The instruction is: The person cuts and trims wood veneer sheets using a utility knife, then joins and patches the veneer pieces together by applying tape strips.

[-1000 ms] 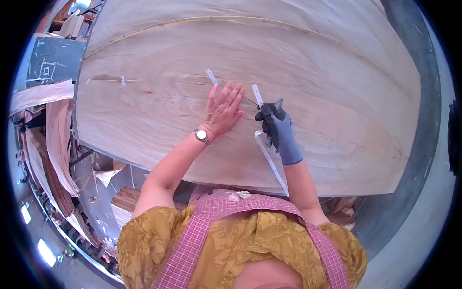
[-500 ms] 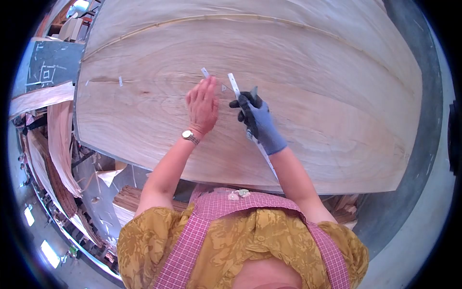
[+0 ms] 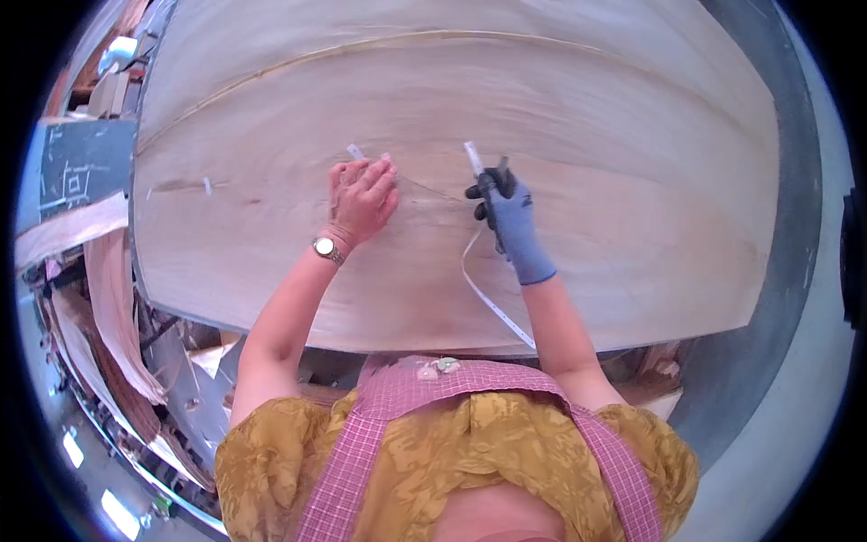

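Note:
My left hand [image 3: 363, 199], bare and with a watch [image 3: 327, 247] on its wrist, rests with fingers apart on a large pale wood veneer sheet [image 3: 596, 208]. A short piece of white tape [image 3: 355, 152] sticks out just beyond its fingers. To the right, my right hand [image 3: 508, 212], in a blue glove with black fingers, is closed around a strip of white tape [image 3: 474, 158]. The tape's free end points away from me, and its tail [image 3: 497, 307] curves back toward my apron. A small dark pointed thing, its kind unclear, shows at the gloved fingers. A thin split runs between the hands.
Another small white tape piece [image 3: 207, 186] lies by a split at the sheet's left. A raised, curved edge [image 3: 433, 34] crosses the far part. Veneer strips [image 3: 117, 298] are piled at left. A dark table border [image 3: 759, 54] shows at right.
My right hand has moved right with the tape, whose tail now hangs slack in a curve. My left fingers have spread and cover where a small triangular mark showed. The view has shifted a little.

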A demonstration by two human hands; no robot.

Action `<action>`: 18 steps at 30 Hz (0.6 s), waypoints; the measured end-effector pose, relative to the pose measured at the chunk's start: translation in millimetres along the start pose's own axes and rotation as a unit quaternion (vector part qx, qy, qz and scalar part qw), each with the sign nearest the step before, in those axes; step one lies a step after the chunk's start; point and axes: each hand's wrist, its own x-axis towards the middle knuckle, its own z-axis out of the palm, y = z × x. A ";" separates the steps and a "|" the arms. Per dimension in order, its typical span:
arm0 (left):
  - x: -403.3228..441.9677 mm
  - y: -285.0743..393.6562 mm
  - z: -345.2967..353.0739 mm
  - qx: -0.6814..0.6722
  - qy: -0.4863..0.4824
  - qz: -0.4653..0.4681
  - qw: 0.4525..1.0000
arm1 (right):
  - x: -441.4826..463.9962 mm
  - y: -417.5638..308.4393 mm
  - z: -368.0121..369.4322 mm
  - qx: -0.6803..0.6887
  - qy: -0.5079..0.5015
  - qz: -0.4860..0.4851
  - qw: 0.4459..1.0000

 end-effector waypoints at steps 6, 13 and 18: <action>70.5 63.9 39.1 -0.105 0.018 0.144 0.984 | 19.9 16.9 -38.2 0.008 0.044 0.084 0.995; 87.1 85.8 57.2 -0.072 -0.014 0.175 0.982 | -1.9 31.4 -94.0 -0.179 0.083 -0.005 0.980; 105.1 115.9 54.3 -0.032 -0.022 0.155 0.987 | -71.6 33.9 -183.4 0.048 0.140 0.044 0.988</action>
